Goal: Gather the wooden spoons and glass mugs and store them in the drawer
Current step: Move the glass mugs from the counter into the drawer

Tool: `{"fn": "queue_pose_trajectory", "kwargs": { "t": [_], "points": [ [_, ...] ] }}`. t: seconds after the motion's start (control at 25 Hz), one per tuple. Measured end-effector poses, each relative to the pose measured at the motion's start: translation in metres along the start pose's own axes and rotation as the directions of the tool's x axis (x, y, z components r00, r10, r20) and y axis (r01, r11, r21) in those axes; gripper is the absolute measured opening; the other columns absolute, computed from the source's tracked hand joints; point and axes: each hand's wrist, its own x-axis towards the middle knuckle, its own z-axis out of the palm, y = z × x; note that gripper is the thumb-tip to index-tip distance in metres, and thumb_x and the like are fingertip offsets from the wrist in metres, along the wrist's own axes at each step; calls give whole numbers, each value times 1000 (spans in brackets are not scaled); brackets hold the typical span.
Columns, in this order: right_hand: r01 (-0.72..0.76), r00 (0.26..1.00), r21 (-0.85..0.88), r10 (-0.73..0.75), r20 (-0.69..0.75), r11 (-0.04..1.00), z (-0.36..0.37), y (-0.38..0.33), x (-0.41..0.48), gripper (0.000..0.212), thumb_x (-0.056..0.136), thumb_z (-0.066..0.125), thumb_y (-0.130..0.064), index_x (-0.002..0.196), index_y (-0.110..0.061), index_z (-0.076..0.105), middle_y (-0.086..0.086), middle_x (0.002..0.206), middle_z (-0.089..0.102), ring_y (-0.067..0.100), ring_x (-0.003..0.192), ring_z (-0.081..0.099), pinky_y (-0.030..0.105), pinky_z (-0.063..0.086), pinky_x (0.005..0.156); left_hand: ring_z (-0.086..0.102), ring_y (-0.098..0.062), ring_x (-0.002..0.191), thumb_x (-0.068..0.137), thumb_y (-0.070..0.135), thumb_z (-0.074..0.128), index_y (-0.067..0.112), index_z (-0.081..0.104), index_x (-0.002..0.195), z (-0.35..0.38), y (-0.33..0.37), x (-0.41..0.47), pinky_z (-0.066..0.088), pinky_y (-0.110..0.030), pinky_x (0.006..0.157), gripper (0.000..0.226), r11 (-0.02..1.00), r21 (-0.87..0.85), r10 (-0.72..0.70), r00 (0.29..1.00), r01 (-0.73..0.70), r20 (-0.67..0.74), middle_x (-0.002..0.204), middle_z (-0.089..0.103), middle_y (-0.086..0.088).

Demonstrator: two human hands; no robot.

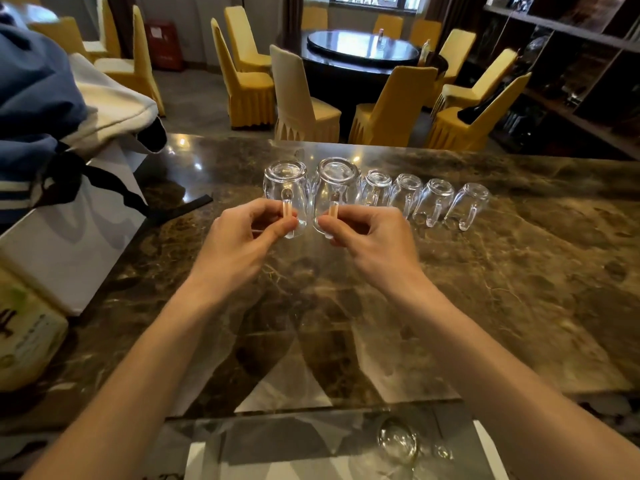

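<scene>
Forearms outstretched, left hand (239, 237) in a pinch on left mug (285, 183) handle, right hand (374, 237) on right mug (336, 181) handle.

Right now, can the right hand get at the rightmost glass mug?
Probably not yet: the right hand pinches the handle of the second glass mug. The rightmost glass mug stands inverted with bare counter beside it, so the path looks free.

A brown veined marble counter (485, 271) is spanning the middle of the frame. Four small glass mugs (433, 197) are standing upside down in a row right of centre. A white bag (79, 237), its black strap (187, 207) and a pale carton (24, 334) are lying along the left edge.
</scene>
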Motion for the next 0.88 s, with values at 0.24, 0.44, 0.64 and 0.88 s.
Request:
{"fn": "queue_pose_trajectory", "kwargs": {
  "t": [0.24,0.44,0.64,0.88],
  "points": [
    [-12,998,80,7,64,997,-17,-15,-75,8,81,72,-25,85,-20,76,2,78,75,19,74,70,43,57,71,65,0,89,84,24,64,21,68,105,-17,30,-74,52,-18,81,22,1000,-16,-11,999,12,52,94,70,10],
    [-9,991,68,0,137,998,-23,-18,-131,14,79,73,-24,92,-21,76,-8,85,75,2,78,69,26,57,77,66,-2,90,80,21,65,21,69,103,-28,37,-131,51,-13,77,23,999,-37,-10,998,13,69,92,72,9],
    [23,982,87,-38,183,996,-25,-14,-174,10,79,72,-23,88,-21,76,-9,82,73,2,77,67,17,53,70,68,-5,86,77,23,66,23,69,99,-28,36,-178,53,-14,72,22,993,-115,-31,997,40,76,96,72,9],
    [-4,976,93,-16,217,996,-17,9,-214,12,76,73,-25,88,-23,76,-14,80,72,2,77,66,17,53,69,67,-4,84,73,26,67,27,71,91,-9,23,-236,52,-16,76,18,981,-138,-133,990,138,41,93,72,10]
  ]
}}
